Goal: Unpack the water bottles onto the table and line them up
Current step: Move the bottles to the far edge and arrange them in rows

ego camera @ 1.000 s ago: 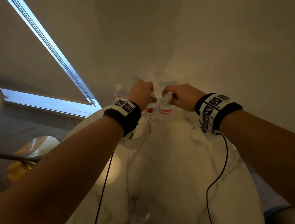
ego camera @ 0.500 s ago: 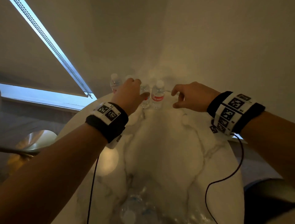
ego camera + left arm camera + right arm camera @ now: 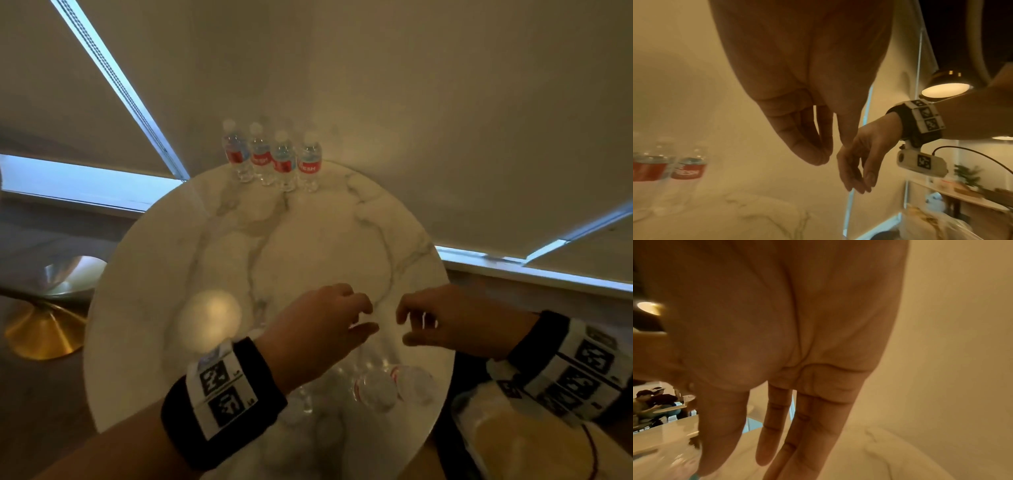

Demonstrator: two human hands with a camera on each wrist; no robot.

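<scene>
Since both hands, left hand (image 3: 322,329) and right hand (image 3: 442,322), hang loose and empty, grab the near-edge packed bottles (image 3: 383,387) by their stiff capped necks; full, slick-sided.

1. Dim, warm amber light throughout; cool daylight shows only in thin strips at the window blinds (image 3: 113,78).
2. A round lamp reflection glares on the marble table (image 3: 212,318).
3. Wrist views are soft; the left hand (image 3: 807,78) and right hand (image 3: 797,337) are blurred.
4. Straight lines bow near the edges.
</scene>
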